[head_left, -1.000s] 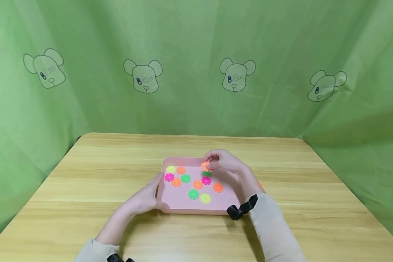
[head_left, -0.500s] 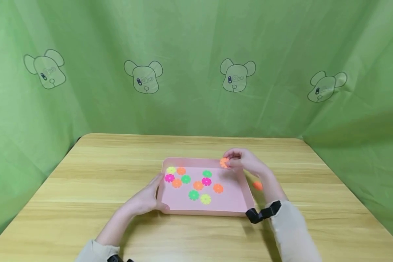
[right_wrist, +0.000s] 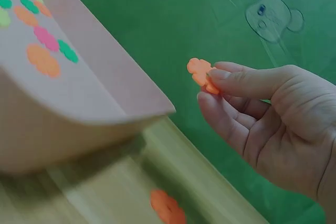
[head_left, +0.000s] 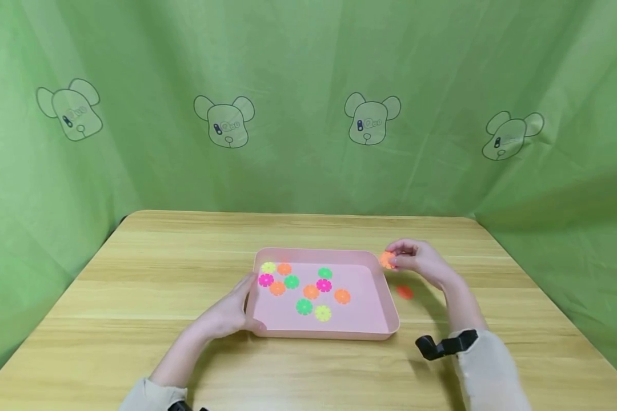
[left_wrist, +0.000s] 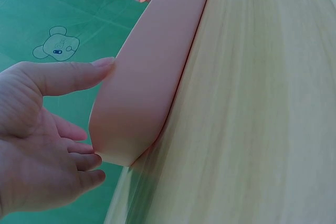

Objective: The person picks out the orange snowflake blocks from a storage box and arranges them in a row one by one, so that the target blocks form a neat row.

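Note:
A pink tray [head_left: 329,334] stands on the table with several notched, flower-shaped plastic discs lying in it, among them a green disc [head_left: 304,306] and a magenta disc [head_left: 324,285]. My left hand [head_left: 228,311] rests at the tray's left end, its thumb along the front corner and its fingers beside the left wall. Beyond the tray's right back corner, my right hand [head_left: 423,264] pinches an orange disc [right_wrist: 201,74] between thumb and fingers, raised above the table. Another orange disc [head_left: 404,292] lies on the table just right of the tray.
Light wood-grain tabletop [head_left: 149,274] surrounds the tray. A green curtain [head_left: 298,171] with printed bear heads hangs behind the table and along both sides. Black wrist straps, one of them the right strap [head_left: 447,345], sit over the sleeves.
My right hand has carried the orange disc rightward from over the tray to past its right wall. The orange disc on the table has come into full view. My left hand has stayed put.

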Demonstrator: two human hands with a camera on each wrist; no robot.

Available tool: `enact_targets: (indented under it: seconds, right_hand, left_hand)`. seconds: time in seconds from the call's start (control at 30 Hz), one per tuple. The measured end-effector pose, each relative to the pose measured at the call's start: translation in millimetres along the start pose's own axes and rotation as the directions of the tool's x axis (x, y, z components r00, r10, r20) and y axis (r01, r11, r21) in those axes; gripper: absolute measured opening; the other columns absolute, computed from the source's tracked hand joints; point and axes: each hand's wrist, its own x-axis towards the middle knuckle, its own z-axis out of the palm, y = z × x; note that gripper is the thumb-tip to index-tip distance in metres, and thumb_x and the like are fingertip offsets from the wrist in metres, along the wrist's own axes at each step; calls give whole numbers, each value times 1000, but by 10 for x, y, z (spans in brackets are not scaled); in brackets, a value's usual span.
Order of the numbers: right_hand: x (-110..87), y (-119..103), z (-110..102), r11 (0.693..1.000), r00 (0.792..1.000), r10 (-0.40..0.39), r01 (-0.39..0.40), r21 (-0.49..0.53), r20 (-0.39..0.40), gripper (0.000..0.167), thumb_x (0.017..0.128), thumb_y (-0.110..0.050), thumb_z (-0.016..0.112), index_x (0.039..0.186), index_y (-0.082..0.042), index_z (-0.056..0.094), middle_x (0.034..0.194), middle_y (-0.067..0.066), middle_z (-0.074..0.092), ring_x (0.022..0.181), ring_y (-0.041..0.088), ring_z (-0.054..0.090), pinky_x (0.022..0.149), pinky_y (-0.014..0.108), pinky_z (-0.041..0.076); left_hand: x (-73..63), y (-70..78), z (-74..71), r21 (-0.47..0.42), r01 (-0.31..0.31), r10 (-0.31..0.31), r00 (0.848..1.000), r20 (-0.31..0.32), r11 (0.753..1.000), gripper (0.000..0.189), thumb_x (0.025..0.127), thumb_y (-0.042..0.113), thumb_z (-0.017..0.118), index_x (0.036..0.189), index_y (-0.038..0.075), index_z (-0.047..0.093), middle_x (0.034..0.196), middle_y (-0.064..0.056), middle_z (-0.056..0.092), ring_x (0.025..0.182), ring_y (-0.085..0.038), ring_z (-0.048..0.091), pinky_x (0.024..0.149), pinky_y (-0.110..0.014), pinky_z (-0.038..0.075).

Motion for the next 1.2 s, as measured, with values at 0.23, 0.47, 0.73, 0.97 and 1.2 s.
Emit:
enact_targets:
  seconds: [0.23, 0.47, 0.73, 0.97, 1.2]
  right_hand:
    - [-202, 130, -181, 999, 999, 39, -39, 2, -10, 37, 86, 0, 60, 115, 18, 45, 89, 4, 62, 79, 13, 63, 77, 37, 54]
    - [-373, 301, -341, 995, 995, 100, -100, -7, -11, 40, 87, -2, 59, 116, 19, 43, 91, 6, 61, 80, 14, 62, 75, 38, 54]
    - [-467, 496, -439, 980, 982, 186, -186, -73, -2, 41, 86, -9, 63, 114, 17, 47, 90, 8, 62, 77, 16, 62, 69, 32, 55]
    - [-480, 562, -444, 964, 975, 217, -221, -147, -41, 37, 86, -14, 64, 109, 13, 52, 84, 6, 63, 67, 14, 58, 58, 28, 51]
    - [-475, 585, -424, 955, 973, 222, -230, -187, -62, 33, 85, -14, 65, 104, 11, 54, 79, 4, 62, 63, 13, 54, 54, 27, 47]
  left_hand:
    - [-9, -7, -4, 3, 3, -3, 1000, 2, 1000, 109, 64, 11, 82, 146, -5, 13, 152, -21, 9, 139, -34, 8, 110, -50, 10]
    - [-8, -11, -2, 4, -1, 1, 1000, 3, 1000, 108, 64, 11, 82, 145, -6, 13, 152, -22, 9, 139, -34, 8, 110, -50, 10]
    - [0, -21, -7, 6, -10, 10, 1000, 6, 1000, 108, 64, 12, 82, 145, -6, 13, 152, -22, 9, 139, -34, 7, 110, -50, 10]
    - [-2, -5, -14, 14, -12, 12, 1000, 8, 1000, 108, 65, 13, 82, 146, -6, 12, 152, -23, 8, 139, -34, 7, 110, -50, 9]
    - [2, -2, -10, 11, -17, 17, 1000, 9, 1000, 107, 65, 10, 81, 145, -7, 12, 152, -23, 9, 139, -35, 7, 110, -50, 9]
